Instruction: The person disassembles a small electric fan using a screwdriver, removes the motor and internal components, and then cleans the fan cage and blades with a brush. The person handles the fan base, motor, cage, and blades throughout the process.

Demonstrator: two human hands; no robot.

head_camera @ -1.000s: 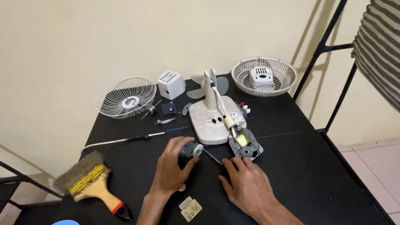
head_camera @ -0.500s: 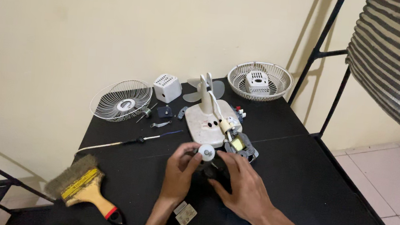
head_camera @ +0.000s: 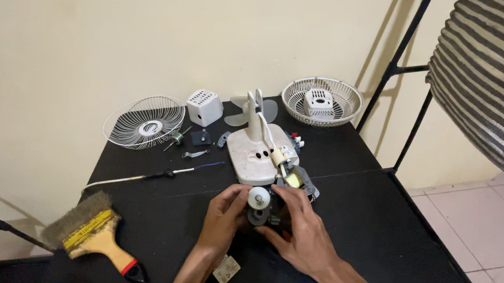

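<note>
Hands meet at the lower centre of the frame over a small dark motor part [head_camera: 265, 213] topped by a round white knob [head_camera: 259, 197]. The left hand [head_camera: 222, 218] comes up from the bottom edge, its fingers curled and closed on the left side of the part, thumb near the knob. The right hand [head_camera: 302, 232] reaches in from the lower right, its fingers bent and pressed around the right side and top of the same part. The part sits just above a black table [head_camera: 380, 221], directly below the white fan base [head_camera: 258, 157].

That base lies at the centre of the frame with a white upright neck and a yellow-and-grey motor block [head_camera: 297, 181] touching its lower right corner. Behind it rest pale fan blades [head_camera: 245, 111]. In the upper left of the table a wire fan guard [head_camera: 144, 121] lies flat, with a white vented cube [head_camera: 204, 107] just beside it. At the upper right of the table a second guard [head_camera: 322, 101] holds a white vented cover. Left of the base are small metal pieces and a thin white cable [head_camera: 137, 178]. A wide paintbrush [head_camera: 95, 237] with a wooden handle lies in the lower left. A small pale tag [head_camera: 226, 270] lies by the left wrist.
</note>
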